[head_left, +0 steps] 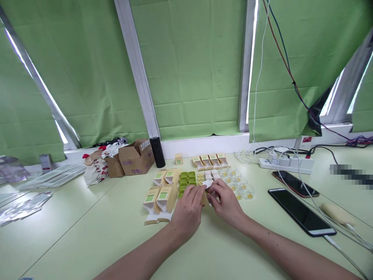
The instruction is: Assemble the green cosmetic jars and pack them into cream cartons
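While both hands (187,212) (226,202) hold a carton (204,199), seemingly open | green cups (183,180) stand nearby

The left hand (188,212) and right hand (226,202) grip a small tan carton (204,200) over the worktop (116,237), near open-flapped cartons (163,195), green cups (191,179) and clear plastic cups (248,191).

Office-like workroom: table (99,225), power strip (305,166).

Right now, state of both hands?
Left hand: closed, holding a small box.
Right hand: closed, fingers pinching the same box at its other side.
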Available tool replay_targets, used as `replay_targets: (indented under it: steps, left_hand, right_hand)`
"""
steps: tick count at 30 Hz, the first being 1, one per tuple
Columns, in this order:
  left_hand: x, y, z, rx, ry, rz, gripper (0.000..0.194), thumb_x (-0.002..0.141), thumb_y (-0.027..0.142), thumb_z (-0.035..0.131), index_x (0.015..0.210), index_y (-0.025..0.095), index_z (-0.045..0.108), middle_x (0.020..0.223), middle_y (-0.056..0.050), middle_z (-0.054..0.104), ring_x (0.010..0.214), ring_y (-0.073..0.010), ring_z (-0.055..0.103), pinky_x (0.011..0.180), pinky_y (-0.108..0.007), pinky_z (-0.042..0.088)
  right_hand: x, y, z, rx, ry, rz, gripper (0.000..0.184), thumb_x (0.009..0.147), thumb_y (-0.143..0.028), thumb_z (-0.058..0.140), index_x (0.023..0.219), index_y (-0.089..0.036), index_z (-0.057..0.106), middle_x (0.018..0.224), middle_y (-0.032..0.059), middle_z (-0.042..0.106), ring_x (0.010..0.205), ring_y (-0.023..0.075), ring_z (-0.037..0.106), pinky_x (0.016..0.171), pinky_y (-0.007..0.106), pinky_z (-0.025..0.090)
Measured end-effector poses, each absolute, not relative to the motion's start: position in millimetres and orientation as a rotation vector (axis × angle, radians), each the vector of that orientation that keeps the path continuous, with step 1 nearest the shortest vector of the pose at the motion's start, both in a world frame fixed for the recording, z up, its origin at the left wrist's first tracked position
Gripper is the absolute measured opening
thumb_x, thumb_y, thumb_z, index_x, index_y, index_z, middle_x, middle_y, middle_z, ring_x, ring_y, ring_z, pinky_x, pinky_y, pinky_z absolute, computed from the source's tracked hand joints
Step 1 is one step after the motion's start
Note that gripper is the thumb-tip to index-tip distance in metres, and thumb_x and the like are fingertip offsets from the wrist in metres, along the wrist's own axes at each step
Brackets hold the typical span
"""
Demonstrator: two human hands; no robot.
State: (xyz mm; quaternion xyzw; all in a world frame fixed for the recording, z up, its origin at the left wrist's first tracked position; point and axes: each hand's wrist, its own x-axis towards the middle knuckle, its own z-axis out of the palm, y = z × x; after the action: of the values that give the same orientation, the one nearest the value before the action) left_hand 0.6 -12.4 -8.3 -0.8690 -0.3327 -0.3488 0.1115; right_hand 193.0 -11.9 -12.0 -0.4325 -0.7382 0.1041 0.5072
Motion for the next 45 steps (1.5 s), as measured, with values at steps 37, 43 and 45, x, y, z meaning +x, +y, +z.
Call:
replay_targets:
  steps: [37,43,45]
  left_hand:
    - [-10.0,-2.1,5.7,-2.413,-1.002,-1.078,0.070,0.091,0.003,0.051,0.157,0.020,0.039,0.135,-0.015,0.065,0.123,-0.0327,0.057,0.099,-0.052,0.056]
    - [-6.5,-6.6,3.5,-2.381,-0.880,-1.022,0.062,0.097,0.008,0.046,0.157,0.021,0.040,0.137,-0.015,0.065,0.125,-0.0324,0.057,0.098,-0.050,0.057]
    - [-6.7,-6.7,4.1,-2.372,-0.888,-1.001,0.063,0.097,0.007,0.046,0.157,0.021,0.040,0.137,-0.015,0.065,0.125,-0.0323,0.057,0.097,-0.049,0.057]
  right_hand:
    - [209.5,-20.5,23.2,-0.717,-1.308,1.204,0.047,0.072,-0.061,0.085,0.072,-0.023,0.059,0.104,0.0117,0.080,0.095,0.0278,0.073,0.077,0.037,0.057]
    - [194.5,-20.9,8.8,-0.739,-1.450,1.420,0.051,0.067,-0.063,0.087,0.072,-0.022,0.058,0.065,-0.0017,0.065,0.052,0.0143,0.058,0.046,0.026,0.048]
    - [194.0,-19.1,6.6,-0.735,-1.436,1.425,0.051,0.068,-0.062,0.088,0.072,-0.021,0.058,0.064,-0.0024,0.065,0.049,0.0121,0.055,0.042,0.024,0.045]
